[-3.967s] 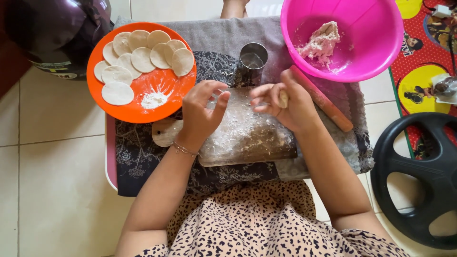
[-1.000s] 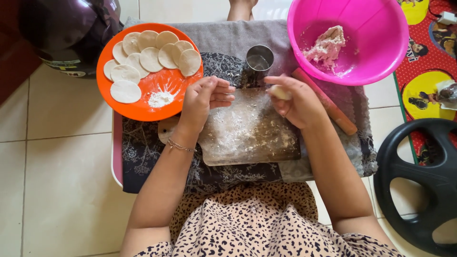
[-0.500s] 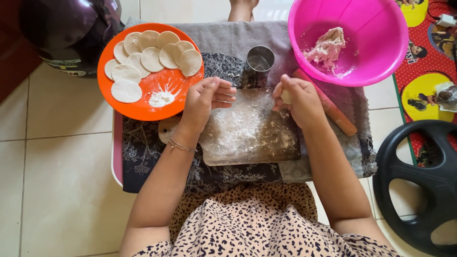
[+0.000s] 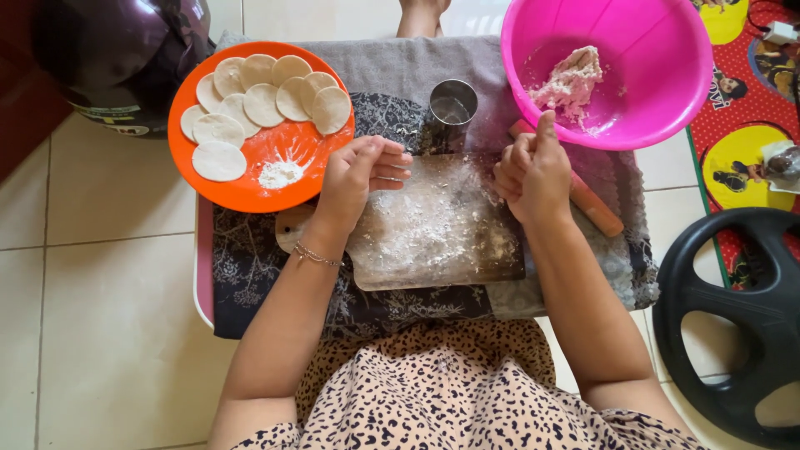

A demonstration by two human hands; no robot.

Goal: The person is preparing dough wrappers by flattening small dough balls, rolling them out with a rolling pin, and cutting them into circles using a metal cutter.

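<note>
No screens or signs in view. Far up and to the left of the left hand (image 4: 358,179), along the lower rim of the dark glossy helmet (image 4: 117,50): a narrow pale label strip (image 4: 104,109), whitish, its print too small to make out. Well to the right of the right hand (image 4: 533,175), at the picture's edge on the red-and-yellow printed mat (image 4: 742,108): a small crumpled whitish packet (image 4: 783,162), kind unclear.
</note>
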